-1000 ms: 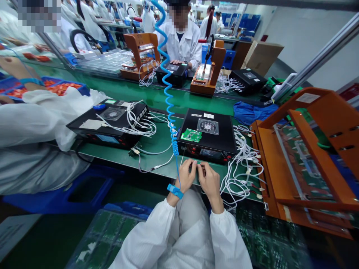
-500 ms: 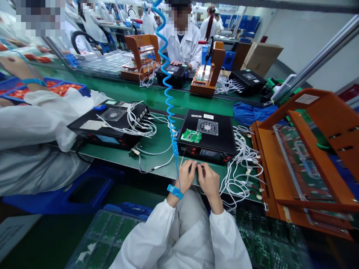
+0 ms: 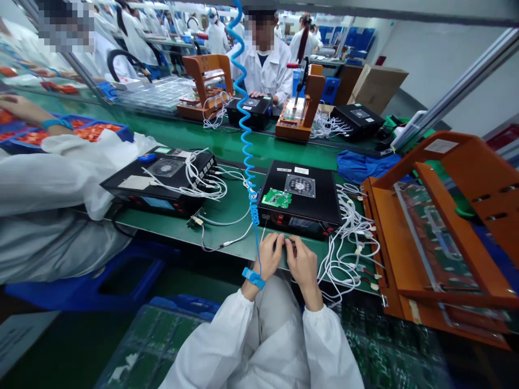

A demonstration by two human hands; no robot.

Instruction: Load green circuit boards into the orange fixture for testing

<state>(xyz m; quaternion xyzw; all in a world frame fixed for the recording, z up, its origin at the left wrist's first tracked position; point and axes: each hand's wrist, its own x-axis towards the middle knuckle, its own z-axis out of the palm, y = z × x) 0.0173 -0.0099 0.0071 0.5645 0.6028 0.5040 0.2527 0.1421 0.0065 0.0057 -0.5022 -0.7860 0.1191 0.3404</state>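
Observation:
My left hand [image 3: 269, 253] and my right hand [image 3: 300, 260] are close together at the bench's front edge, fingers pinched. What lies between the fingertips is too small and too covered to make out. A thin white cable [image 3: 264, 231] runs up from beside my left hand. A blue wrist strap [image 3: 253, 277] with a coiled blue cord [image 3: 246, 135] is on my left wrist. Just beyond the hands stands a black box [image 3: 320, 189] with a fan grille, red buttons and a dark display. On its top lies a green circuit board [image 3: 276, 198].
White cables [image 3: 344, 237] tangle right of the box, beside an orange fixture [image 3: 393, 237]. To the left, another black box [image 3: 133, 175] carries coiled cables. A co-worker's arm [image 3: 28, 111] reaches over blue bins [image 3: 125, 133] of orange parts. Another person sits across the bench.
My hands stay in nearly the same pinched pose. The view shifts slightly. At the left, the co-worker's forearm and hand have moved a little.

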